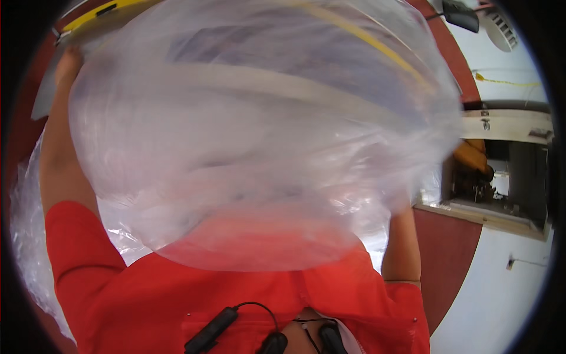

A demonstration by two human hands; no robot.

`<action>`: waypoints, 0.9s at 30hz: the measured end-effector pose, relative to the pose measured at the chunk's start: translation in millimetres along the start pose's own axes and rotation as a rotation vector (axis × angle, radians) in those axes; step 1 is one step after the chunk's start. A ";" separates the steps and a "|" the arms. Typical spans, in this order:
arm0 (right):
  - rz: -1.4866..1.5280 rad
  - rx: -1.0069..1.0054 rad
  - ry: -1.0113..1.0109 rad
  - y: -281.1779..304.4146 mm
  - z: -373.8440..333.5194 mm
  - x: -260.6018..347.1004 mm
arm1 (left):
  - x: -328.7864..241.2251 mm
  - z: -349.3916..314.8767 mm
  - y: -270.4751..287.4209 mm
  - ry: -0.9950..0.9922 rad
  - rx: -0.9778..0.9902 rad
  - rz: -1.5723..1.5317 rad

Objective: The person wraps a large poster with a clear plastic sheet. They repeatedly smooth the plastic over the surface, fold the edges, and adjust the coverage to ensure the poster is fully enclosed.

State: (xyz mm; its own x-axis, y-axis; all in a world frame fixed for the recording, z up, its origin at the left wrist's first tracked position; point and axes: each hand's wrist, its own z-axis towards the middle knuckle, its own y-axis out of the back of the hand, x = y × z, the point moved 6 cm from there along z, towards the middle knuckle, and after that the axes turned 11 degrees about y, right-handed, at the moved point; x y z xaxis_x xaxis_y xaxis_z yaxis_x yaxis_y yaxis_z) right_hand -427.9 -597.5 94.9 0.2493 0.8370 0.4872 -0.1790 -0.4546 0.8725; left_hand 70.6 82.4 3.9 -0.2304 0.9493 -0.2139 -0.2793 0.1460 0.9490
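A large clear plastic bag billows in front of my chest and fills most of the view, blurred by motion. My left arm is raised along its left side. At the upper left my left hand looks closed at the bag's edge, its fingers only partly showing. On the other side, my right forearm goes up behind the plastic, which hides the right hand and its fingers. Through the film show blurred bluish and pale areas and a yellow band.
More crumpled clear plastic lies at the left and below the bag. To the right, a red and white wall has a framed opening with dark equipment inside. A yellow bar crosses the upper left.
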 end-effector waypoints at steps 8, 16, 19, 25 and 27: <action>1.021 -0.418 -0.029 40.1 -19.0 -75.7 | 29.4 21.9 -11.1 -0.134 -0.114 -0.032; -0.777 -0.459 -0.223 238.9 -6.1 -151.9 | 28.6 24.0 -10.8 -0.027 -0.097 -0.007; -1.177 -0.598 -0.015 260.0 38.1 -4.5 | 22.0 9.7 -5.9 0.041 -0.028 0.006; -0.580 -0.251 0.250 47.0 77.9 -42.1 | 14.6 2.3 16.1 0.033 -0.060 0.094; -0.557 -0.072 -0.047 34.1 81.8 -87.7 | -15.2 -17.2 28.4 0.043 -0.064 0.063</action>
State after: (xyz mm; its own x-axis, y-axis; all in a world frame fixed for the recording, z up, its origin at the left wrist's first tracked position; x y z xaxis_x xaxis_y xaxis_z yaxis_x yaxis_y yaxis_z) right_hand -378.0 -711.3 84.9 0.3663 0.9295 -0.0437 -0.0729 0.0755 0.9945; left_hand 50.1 67.4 30.1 -0.2885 0.9432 -0.1648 -0.3212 0.0668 0.9446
